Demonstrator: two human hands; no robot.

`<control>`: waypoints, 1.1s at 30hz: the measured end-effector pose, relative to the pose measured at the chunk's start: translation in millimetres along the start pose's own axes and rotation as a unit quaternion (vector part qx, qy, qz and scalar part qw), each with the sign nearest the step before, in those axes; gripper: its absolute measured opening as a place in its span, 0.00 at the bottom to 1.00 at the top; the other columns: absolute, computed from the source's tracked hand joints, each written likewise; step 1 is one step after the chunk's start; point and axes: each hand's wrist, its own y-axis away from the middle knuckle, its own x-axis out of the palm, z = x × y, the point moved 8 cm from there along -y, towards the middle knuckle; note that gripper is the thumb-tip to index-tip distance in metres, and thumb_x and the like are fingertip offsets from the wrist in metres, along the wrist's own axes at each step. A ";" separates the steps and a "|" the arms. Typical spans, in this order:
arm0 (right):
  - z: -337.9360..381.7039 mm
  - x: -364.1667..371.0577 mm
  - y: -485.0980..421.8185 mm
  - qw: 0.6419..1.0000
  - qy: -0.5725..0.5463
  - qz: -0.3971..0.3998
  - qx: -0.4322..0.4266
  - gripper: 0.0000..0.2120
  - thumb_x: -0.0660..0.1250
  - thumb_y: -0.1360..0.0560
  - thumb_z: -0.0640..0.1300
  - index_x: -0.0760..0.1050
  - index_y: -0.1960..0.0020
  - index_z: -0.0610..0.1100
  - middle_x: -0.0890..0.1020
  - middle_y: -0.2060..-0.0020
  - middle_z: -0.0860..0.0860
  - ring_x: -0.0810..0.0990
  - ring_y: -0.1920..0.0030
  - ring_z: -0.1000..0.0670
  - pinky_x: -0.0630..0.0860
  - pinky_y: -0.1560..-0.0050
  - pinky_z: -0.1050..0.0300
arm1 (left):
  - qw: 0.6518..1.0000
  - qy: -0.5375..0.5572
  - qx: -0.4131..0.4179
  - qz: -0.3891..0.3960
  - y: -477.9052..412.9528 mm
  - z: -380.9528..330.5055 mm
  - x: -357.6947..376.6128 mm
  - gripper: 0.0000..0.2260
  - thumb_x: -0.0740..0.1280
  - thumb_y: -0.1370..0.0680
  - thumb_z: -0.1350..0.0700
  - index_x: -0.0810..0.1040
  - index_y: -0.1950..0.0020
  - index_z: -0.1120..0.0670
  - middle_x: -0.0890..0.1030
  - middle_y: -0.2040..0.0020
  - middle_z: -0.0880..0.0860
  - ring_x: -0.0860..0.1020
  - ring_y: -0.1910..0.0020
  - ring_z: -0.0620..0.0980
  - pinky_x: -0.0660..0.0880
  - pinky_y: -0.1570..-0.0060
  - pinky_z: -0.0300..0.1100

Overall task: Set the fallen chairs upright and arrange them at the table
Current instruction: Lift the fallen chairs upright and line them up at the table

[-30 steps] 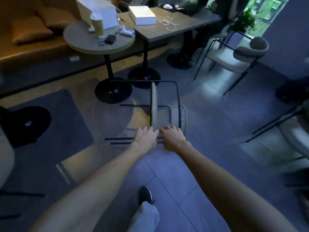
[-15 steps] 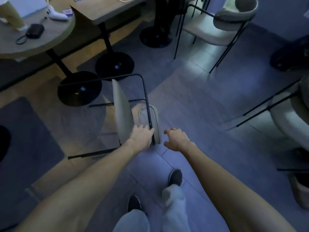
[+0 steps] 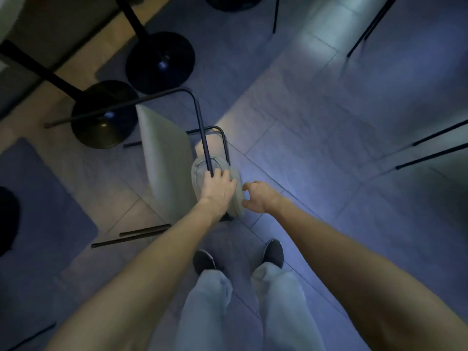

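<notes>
A dark rug (image 3: 38, 198) lies at the far left. Past it stand two round black table bases (image 3: 101, 117), side by side on the floor, with the chair's upper legs reaching toward the nearer one.

The chair (image 3: 164, 158) lies on its side on the grey tiles, between the bases and the person's shoes (image 3: 202, 259). Its pale seat stands on edge, its thin black legs point left, and its padded backrest (image 3: 238, 206) is nearest the person.

The left hand (image 3: 219, 190) grips the backrest, fingers curled over it by a black frame tube. The right hand (image 3: 258, 198) hangs just beside the backrest, with loosely curved fingers holding nothing.

At the right edge, well apart, the black legs of another chair (image 3: 430, 150) slant across the floor.
</notes>
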 end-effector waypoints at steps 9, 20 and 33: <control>1.0 34.4 -89.3 0.982 -0.180 -0.032 0.040 0.39 0.70 0.25 0.53 0.55 0.23 0.39 0.75 0.34 0.39 0.75 0.36 0.38 0.73 0.39 0.49 | 0.988 -0.132 0.082 0.022 -95.5 16.2 45.2 0.30 0.64 0.21 0.48 0.55 0.22 0.50 0.54 0.23 0.59 0.52 0.24 0.64 0.54 0.28 0.62; 22.3 65.2 -128.9 0.918 -0.380 -0.076 0.086 0.53 0.80 0.33 0.46 0.47 0.23 0.41 0.68 0.30 0.42 0.70 0.32 0.43 0.68 0.41 0.56 | 0.964 -0.155 0.209 0.052 -140.4 8.0 76.2 0.42 0.79 0.38 0.38 0.64 0.31 0.50 0.69 0.37 0.54 0.69 0.39 0.55 0.70 0.51 0.47; 61.7 80.3 -107.2 0.948 -0.269 -0.138 0.096 0.56 0.76 0.36 0.57 0.45 0.22 0.38 0.72 0.34 0.39 0.76 0.38 0.40 0.76 0.42 0.43 | 0.975 -0.084 0.200 -0.050 -85.5 44.4 82.7 0.34 0.76 0.35 0.45 0.65 0.35 0.51 0.68 0.37 0.56 0.68 0.40 0.58 0.69 0.49 0.53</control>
